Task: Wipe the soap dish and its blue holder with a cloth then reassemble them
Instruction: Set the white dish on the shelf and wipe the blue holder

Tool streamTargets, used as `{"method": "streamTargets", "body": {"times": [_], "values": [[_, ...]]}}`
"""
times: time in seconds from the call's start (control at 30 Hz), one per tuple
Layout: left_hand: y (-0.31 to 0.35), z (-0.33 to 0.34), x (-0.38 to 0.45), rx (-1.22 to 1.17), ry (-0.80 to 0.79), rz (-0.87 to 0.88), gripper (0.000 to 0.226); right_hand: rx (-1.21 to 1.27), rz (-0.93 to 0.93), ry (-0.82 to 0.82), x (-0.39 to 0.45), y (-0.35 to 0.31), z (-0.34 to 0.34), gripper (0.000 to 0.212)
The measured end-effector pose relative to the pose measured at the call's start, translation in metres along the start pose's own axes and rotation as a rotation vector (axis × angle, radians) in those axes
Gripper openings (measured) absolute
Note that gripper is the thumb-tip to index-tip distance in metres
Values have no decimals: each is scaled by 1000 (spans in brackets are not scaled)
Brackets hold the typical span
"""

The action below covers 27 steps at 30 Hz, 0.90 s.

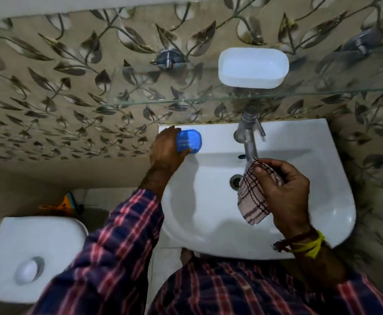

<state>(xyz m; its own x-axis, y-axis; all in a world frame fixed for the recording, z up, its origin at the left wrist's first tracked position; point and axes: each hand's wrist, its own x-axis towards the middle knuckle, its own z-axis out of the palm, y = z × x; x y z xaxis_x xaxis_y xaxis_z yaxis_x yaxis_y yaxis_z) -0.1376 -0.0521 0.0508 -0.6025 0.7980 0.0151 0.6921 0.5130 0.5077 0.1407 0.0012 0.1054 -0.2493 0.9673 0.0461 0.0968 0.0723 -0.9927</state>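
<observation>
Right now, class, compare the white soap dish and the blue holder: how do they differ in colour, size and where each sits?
The white soap dish is pale and looks larger; the blue holder is bright blue and looks smaller. The dish rests untouched on the glass shelf, while the holder sits on the sink rim, gripped by the left hand. Both are rounded oblongs, and both are apart from the cloth held in the right hand.
</observation>
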Motion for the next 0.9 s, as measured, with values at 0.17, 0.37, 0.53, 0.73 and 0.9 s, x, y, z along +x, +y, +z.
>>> {"method": "streamTargets", "body": {"times": [0.17, 0.37, 0.53, 0.73, 0.9], "values": [[-19, 21, 44, 273, -298, 59, 112, 24, 65, -17, -8, 6, 9, 23], [-24, 23, 55, 377, -230, 111, 114, 48, 174, 59, -16, 13, 7, 18], [-36, 15, 44, 104, -275, -40, 72, 99, 225, 78, -14, 10, 9, 16], [-24, 10, -26, -583, -82, -284, 26, 238, 394, 32, -8, 2, 5, 29], [19, 7, -110, -1025, -112, -338, 34, 131, 256, -73, -9, -17, -6, 33]]}}
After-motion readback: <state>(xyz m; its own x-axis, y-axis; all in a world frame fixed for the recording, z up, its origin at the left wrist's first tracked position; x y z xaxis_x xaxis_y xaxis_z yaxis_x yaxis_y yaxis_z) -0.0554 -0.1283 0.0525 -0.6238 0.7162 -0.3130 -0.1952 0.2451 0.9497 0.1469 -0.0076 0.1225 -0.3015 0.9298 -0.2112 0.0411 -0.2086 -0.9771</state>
